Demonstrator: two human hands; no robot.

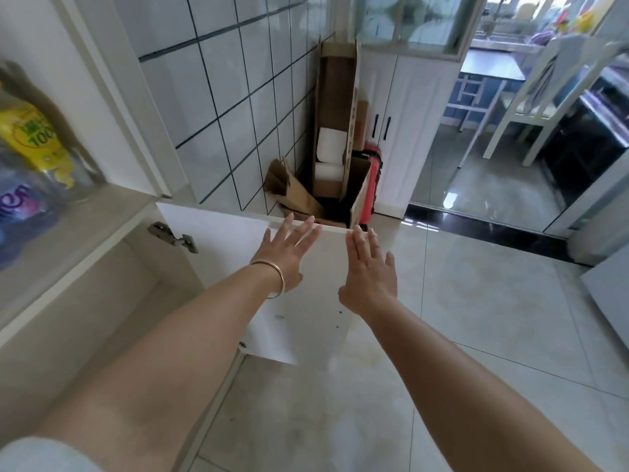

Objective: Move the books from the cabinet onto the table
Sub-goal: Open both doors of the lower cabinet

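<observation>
Both the left hand (286,253) and right hand (371,270) lie flat with spread fingers on the swung-open white cabinet door (218,233), no books or table visible, so progress can't be judged

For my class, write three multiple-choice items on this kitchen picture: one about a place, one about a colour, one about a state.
1. Where does the suitcase stand?
A. Under the table
B. Beside the cardboard boxes
C. Inside the cabinet

2. What colour is the suitcase?
A. Red
B. Blue
C. Black

3. How is the cabinet door?
A. Closed
B. Missing
C. Open

Answers:
1 B: it stands against the boxes in the corner.
2 A: its shell is red.
3 C: the door swings out, with the left hand and right hand flat at its edge.
</observation>
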